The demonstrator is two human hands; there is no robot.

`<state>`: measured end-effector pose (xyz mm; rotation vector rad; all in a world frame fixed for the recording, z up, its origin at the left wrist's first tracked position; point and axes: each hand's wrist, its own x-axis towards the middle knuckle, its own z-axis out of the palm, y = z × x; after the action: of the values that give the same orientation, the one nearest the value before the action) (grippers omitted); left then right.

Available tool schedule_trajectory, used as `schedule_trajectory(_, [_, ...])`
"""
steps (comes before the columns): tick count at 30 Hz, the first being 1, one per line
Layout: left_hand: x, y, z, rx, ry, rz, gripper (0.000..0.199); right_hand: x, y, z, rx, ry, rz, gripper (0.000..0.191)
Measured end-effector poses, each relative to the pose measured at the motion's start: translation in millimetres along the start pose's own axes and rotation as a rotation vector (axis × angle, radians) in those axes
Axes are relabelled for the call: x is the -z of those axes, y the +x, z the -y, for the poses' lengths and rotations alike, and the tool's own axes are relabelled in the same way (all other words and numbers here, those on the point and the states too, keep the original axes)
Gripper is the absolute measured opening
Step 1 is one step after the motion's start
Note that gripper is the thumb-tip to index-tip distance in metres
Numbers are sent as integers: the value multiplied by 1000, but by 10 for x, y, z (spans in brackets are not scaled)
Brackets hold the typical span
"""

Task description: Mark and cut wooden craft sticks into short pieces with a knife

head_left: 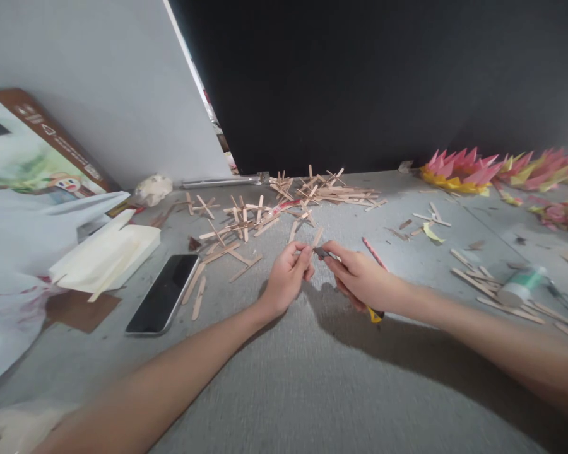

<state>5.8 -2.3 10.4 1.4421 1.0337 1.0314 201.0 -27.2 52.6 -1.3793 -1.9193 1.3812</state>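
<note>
My left hand (286, 280) pinches a short wooden craft stick (318, 236), whose pale end sticks up beyond my fingertips. Against that stick rests the grey front of a utility knife (375, 314), gripped in my right hand (360, 276); its yellow and black back end pokes out below my palm. My fingers hide the blade's edge. Both hands are close together, a little above the grey surface (284, 384). Just beyond them lies a spread of craft sticks (245, 217), several joined into crosses.
At left are a black phone (163, 294), a cream tray (118, 258) and a white plastic bag (19, 271). A red patterned pencil-like rod (375, 253) lies right of my hands. Further right are loose sticks, a green-and-white bottle (522, 287) and pink-yellow paper flowers (461, 171). A black panel (383, 82) stands behind.
</note>
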Motion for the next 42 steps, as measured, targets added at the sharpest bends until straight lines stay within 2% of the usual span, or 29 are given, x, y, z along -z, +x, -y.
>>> schedule_trajectory(9, [-1, 6, 1, 13, 6, 5, 44, -7, 8, -27, 21, -177, -31, 37])
schedule_trajectory(16, [-8, 4, 10, 19, -43, 19, 40, -25, -35, 38, 122, -368, -107, 34])
schedule_trajectory(22, [-3, 4, 31, -15, -15, -31, 35, -18, -2, 23, 187, -420, -286, 37])
schedule_trajectory(28, [-2, -51, 41, -15, -12, 92, 38, -45, 28, -78, 255, -603, -455, 42])
schedule_trajectory(36, [-15, -90, 19, -39, -30, 133, 39, -74, 30, -230, 410, -767, -423, 44])
schedule_trajectory(42, [-17, -93, 4, -40, -34, 145, 41, -88, 37, -251, 458, -723, -435, 41])
